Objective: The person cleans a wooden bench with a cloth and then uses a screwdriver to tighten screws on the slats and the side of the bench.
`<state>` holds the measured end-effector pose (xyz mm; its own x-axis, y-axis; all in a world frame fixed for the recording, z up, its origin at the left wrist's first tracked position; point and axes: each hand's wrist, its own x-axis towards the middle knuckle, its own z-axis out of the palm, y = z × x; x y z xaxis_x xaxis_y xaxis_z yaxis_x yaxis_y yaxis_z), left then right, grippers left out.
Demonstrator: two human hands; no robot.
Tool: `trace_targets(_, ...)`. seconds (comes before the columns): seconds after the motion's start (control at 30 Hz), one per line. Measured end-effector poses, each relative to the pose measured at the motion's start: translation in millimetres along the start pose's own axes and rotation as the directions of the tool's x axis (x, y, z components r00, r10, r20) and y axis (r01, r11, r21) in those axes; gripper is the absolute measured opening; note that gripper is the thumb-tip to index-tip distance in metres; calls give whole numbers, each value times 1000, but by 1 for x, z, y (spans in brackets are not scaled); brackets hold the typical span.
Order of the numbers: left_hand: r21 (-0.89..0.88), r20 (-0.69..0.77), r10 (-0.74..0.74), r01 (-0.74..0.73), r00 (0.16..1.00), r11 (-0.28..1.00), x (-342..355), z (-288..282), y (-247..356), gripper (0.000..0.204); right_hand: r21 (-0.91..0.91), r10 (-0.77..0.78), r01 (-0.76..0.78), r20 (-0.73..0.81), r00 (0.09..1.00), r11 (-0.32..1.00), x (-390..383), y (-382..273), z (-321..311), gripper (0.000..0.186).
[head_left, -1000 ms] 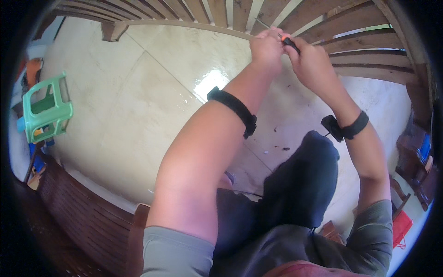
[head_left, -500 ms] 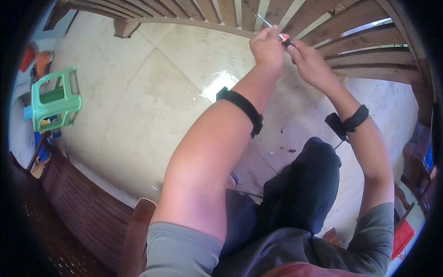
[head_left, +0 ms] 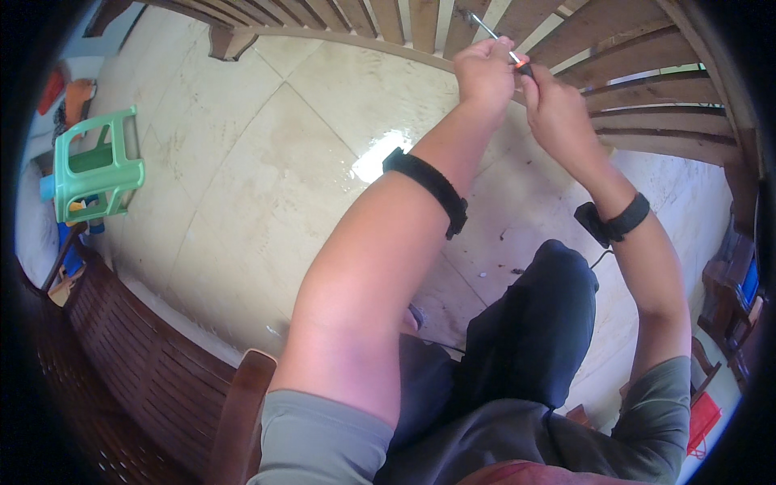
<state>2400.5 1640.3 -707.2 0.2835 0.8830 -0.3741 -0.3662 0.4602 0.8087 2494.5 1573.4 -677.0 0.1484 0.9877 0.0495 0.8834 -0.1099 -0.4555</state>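
A screwdriver [head_left: 525, 70] with a black and orange handle and a thin metal shaft slants up and to the left at the far side. My right hand [head_left: 559, 115] is closed round its handle. Beside it, the fingers of my left hand [head_left: 487, 74] are closed on the shaft near the handle. The tip points at a brown wooden slat [head_left: 461, 34] with a dark mark on it; whether it touches cannot be told. That slat belongs to a slatted wooden piece of furniture [head_left: 643, 50] curving across the far side and right.
A green plastic stool [head_left: 121, 179] stands at the left. Dark wooden slatted seating [head_left: 145, 343] fills the lower left. Small debris [head_left: 517, 272] lies on the tiled floor [head_left: 242, 153] near my knee. A red bag [head_left: 703, 422] is at the lower right.
The whole view has shifted slightly, and both hands with the screwdriver appear a little farther right and up. The grip of both hands looks unchanged.
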Motion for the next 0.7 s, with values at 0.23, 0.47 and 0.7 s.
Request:
trace_targets(0.23,-547,-67,-140,81,988,834,19,-32,-8,18,-326,-253,368,345,904,871,58,-36,-7,21)
trace_targets(0.47,-241,55,-61,73,997,968,3,-52,10,19,-455,-99,209,254,962,866,29,-46,-6,32)
trace_targets(0.7,103,168,-20,3,986,995,-8,-13,10,19,-433,-310,303,57,949,849,22,3,-43,47)
